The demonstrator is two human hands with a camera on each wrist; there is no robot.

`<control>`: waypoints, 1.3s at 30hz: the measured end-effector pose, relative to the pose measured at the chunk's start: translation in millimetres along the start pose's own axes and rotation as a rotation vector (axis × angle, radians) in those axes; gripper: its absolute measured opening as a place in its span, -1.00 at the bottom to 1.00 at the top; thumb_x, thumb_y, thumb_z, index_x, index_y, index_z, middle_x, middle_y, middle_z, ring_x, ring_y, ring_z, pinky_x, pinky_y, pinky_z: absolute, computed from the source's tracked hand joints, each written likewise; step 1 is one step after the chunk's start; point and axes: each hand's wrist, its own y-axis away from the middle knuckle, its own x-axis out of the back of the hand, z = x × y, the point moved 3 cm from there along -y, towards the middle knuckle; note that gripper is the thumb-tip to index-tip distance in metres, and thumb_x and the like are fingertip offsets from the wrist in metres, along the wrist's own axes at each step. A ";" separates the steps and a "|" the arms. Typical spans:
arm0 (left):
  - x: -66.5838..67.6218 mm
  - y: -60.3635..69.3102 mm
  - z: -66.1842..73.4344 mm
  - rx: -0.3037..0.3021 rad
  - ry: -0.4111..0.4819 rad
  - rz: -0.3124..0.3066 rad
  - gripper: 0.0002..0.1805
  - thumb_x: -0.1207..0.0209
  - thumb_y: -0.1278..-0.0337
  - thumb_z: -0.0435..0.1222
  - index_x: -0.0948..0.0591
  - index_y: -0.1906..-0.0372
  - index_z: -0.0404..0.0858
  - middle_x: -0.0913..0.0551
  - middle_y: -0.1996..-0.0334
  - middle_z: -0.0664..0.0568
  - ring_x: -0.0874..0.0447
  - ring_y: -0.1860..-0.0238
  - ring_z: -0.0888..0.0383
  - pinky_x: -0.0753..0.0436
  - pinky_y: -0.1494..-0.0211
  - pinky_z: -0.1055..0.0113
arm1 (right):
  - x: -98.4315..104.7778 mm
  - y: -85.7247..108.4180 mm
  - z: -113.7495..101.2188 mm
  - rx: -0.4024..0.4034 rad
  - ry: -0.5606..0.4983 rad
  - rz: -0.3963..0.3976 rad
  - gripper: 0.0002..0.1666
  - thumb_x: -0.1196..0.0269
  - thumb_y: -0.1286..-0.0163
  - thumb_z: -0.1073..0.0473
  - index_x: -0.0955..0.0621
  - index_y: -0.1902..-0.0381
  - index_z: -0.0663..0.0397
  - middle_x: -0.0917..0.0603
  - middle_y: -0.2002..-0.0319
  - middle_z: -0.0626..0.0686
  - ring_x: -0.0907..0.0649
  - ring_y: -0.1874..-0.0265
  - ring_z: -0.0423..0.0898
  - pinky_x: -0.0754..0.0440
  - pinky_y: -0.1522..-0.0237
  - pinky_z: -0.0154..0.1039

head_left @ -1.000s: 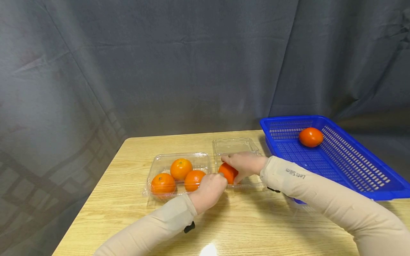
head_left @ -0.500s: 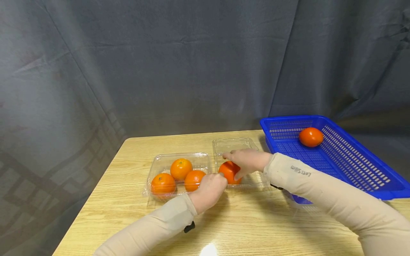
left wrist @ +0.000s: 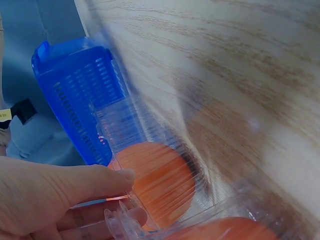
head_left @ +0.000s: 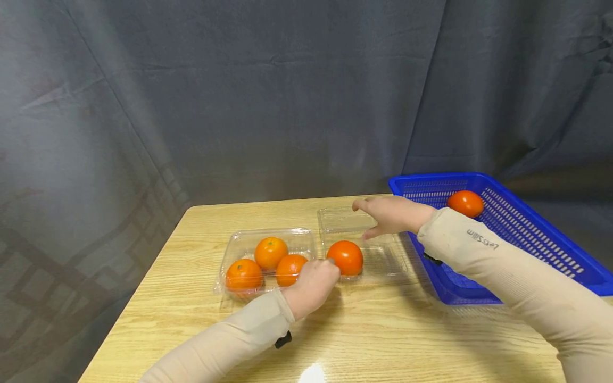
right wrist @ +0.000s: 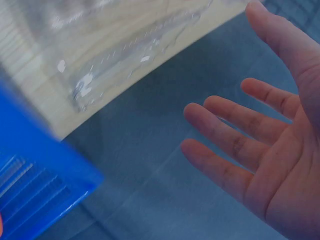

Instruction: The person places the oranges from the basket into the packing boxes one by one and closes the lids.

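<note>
Fruit (head_left: 347,258), red-orange, one: we list it in the clear container (head_left: 381,260) beside the blue basket (head_left: 438,177), toward the worktop's (head_left: 345,335) far edge. Left hand (head_left: 313,282): thumb and fingers clamped on that container's near-left corner. Right hand (head_left: 391,214): fingers apart, holding nothing, clear of the fruit. Handling, as we judge: fruit smooth, weighty, bruisable, best cupped round its sides; container light, flimsy, best steadied by its rim.

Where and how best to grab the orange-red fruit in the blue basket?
I'd grip the fruit across opposite sides, right hand coming from above: it's rounded with no visible handle, and the basket walls it in but is open on top.
</note>
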 end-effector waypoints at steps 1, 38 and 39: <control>0.1 0.0 0.0 0.000 -0.002 -0.002 -0.85 -0.34 0.21 -0.40 -0.67 0.53 -0.06 -0.65 0.53 0.18 -0.60 0.56 0.33 -0.54 0.54 0.55 | 2.2 1.7 3.7 -0.005 0.001 0.009 -0.29 -0.35 -0.12 -0.08 -0.42 -0.13 0.16 -0.60 -0.07 0.21 -0.64 0.03 0.10 -0.58 0.01 0.00; 0.1 0.7 -0.6 -0.003 -0.021 0.005 -0.82 -0.33 0.25 -0.43 -0.67 0.52 -0.06 -0.65 0.54 0.17 -0.60 0.56 0.34 -0.53 0.55 0.56 | -0.5 47.2 141.9 -0.428 -0.075 0.012 -0.22 -0.28 -0.17 -0.13 -0.38 -0.13 0.35 -0.48 -0.05 0.48 -0.52 0.01 0.39 -0.43 0.02 0.33; 0.3 0.6 -0.6 -0.003 -0.020 0.007 -0.83 -0.33 0.25 -0.43 -0.67 0.53 -0.06 -0.65 0.55 0.18 -0.60 0.56 0.34 -0.53 0.56 0.56 | -1.4 48.9 144.7 -0.440 -0.079 0.014 -0.20 -0.28 -0.16 -0.14 -0.37 -0.14 0.35 -0.48 -0.05 0.48 -0.52 0.02 0.39 -0.44 0.03 0.34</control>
